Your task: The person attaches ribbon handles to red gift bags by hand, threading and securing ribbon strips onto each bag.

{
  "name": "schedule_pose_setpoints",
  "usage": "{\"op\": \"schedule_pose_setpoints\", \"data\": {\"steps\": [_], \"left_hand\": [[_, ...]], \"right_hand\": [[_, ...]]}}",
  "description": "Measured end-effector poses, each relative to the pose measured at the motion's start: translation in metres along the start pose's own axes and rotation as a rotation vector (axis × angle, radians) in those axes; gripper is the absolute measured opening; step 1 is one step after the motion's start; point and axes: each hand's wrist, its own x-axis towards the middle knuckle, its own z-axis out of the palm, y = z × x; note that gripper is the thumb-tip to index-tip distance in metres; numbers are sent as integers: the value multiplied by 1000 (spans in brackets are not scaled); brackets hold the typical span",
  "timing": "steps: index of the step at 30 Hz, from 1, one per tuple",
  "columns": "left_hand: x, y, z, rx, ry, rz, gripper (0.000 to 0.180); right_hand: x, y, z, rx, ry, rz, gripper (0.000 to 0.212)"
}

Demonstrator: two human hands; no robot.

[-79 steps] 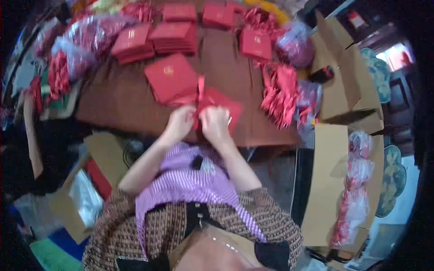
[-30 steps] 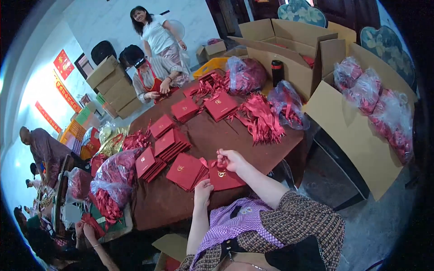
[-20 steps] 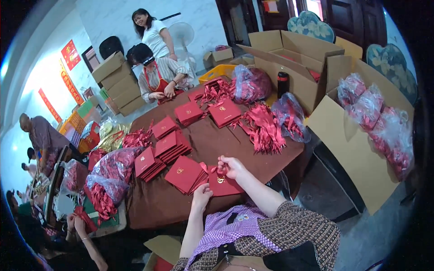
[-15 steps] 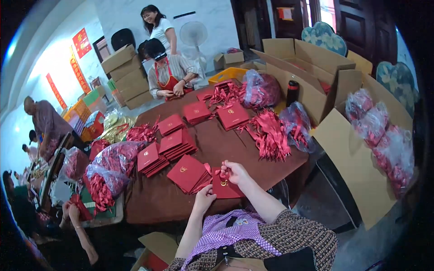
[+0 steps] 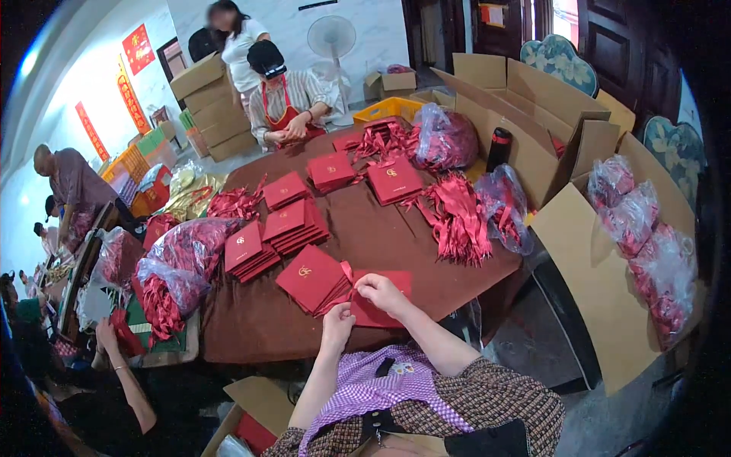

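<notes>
Your left hand [image 5: 337, 329] and right hand [image 5: 384, 295], fingers curled nearly closed, any hold indiscernible, lay close together at the left side of a flat red card-like packet [image 5: 373, 314] by the near edge of the brown cloth-covered table [image 5: 259, 324], beside fanned square red packets [image 5: 308, 280].

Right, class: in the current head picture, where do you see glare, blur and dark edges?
Head view: glare bleaches the left wall; head view: the standing person's head is blurred, while the left hand and right hand look fairly crisp; head view: black borders swallow the corners.
</notes>
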Motion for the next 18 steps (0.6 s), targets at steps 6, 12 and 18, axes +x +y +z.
{"op": "schedule_pose_setpoints", "data": {"steps": [6,12,18], "left_hand": [[9,-15,-5,-318,73,-102,33],[12,-22,-10,-224,116,-87,32],[24,-13,-8,-283,62,-84,37]], "right_hand": [[-19,0,21,-666,86,-342,10],[-17,6,26,-938,39,-419,5],[-6,3,3,-803,185,-450,6]]}}
